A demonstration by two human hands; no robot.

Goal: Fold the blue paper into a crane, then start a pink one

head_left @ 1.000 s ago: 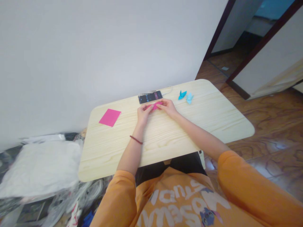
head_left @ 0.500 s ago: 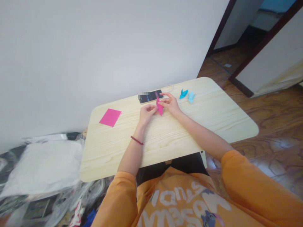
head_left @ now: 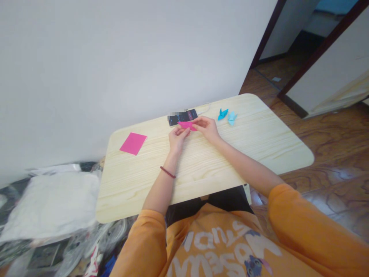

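Note:
A folded piece of pink paper (head_left: 186,125) lies crosswise between my two hands, just in front of the phone. My left hand (head_left: 177,139) pinches its near left edge between thumb and fingers. On its right end, my right hand (head_left: 206,128) is closed, thumb and fingers gripping the paper. Parts of the paper are hidden behind the fingertips. A flat pink paper square (head_left: 133,143) rests on the table to the left. Two folded paper figures, one dark blue (head_left: 223,114) and one light blue (head_left: 232,118), sit to the right of my hands.
A phone (head_left: 174,120) with a lit screen and a white cable (head_left: 204,111) lies at the back of the pale wooden table (head_left: 207,169), near the wall. White bedding-like fabric (head_left: 54,204) and plastic bags are at lower left. A doorway opens at upper right.
The folded pink paper has turned from upright to lying crosswise. My right fingers have drawn in around its right end, and my left hand has shifted its pinch to the near edge.

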